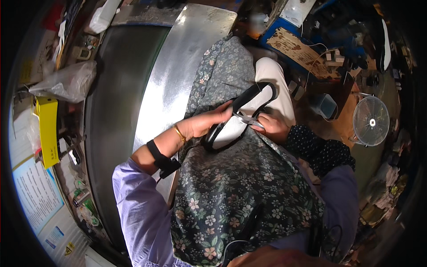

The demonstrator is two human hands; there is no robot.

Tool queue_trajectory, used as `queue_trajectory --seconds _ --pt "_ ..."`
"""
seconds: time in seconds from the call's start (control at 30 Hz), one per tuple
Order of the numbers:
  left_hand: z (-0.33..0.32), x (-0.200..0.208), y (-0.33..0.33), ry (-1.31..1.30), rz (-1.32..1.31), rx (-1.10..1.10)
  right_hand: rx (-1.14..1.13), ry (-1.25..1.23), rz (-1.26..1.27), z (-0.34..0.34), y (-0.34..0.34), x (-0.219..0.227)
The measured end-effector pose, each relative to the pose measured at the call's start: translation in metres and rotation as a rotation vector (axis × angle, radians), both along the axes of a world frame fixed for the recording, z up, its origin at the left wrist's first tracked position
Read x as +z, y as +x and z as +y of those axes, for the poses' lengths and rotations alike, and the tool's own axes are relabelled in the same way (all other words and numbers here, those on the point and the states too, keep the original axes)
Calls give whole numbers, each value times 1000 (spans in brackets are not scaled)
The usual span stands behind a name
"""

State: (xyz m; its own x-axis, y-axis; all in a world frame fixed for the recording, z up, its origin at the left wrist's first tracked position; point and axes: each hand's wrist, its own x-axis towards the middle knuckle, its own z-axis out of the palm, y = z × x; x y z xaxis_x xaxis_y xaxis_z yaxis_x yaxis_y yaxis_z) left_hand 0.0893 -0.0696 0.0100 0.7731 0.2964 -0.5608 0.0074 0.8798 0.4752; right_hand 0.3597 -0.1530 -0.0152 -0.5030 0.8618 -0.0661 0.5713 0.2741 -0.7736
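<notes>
Across my lap lies a shoe [222, 132] with black sides and a white inside, slanting from lower left to upper right. My left hand [220, 115] grips its left edge near the middle, thumb and fingers closed on it. In my right hand [272, 128] is a small grey metal tool that looks like scissors [249, 120]; its tips reach over the shoe's opening, close to my left fingers. Whether the blades are apart is too small to tell. A dark floral apron [240, 178] covers my lap under the shoe.
To my left runs a dark conveyor belt [118, 89] beside a shiny metal plate [167, 75]. Past the belt are a yellow box [48, 133] and a clear plastic bag [69, 82]. A round fan [372, 121] stands at right, near a clear plastic bin [324, 107].
</notes>
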Motion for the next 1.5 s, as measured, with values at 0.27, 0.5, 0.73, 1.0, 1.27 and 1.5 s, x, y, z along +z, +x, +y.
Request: queue_trajectory --seconds 0.27,0.5,0.73,1.0,1.27,1.5 --pt "2 -4 36 131 171 -177 131 24 -149 -14 23 37" --pt "-14 22 41 1061 812 -641 100 -240 -27 -5 33 82" --pt "-26 23 13 1106 639 -465 66 -174 -16 7 -3 66" --pt "-33 16 -34 233 28 195 41 -268 26 49 -20 71" --pt "-32 10 -67 1606 1223 140 -364 -78 292 198 -75 -2" --pt "-59 -48 -14 1691 1111 -89 -242 381 -192 218 -122 -56"
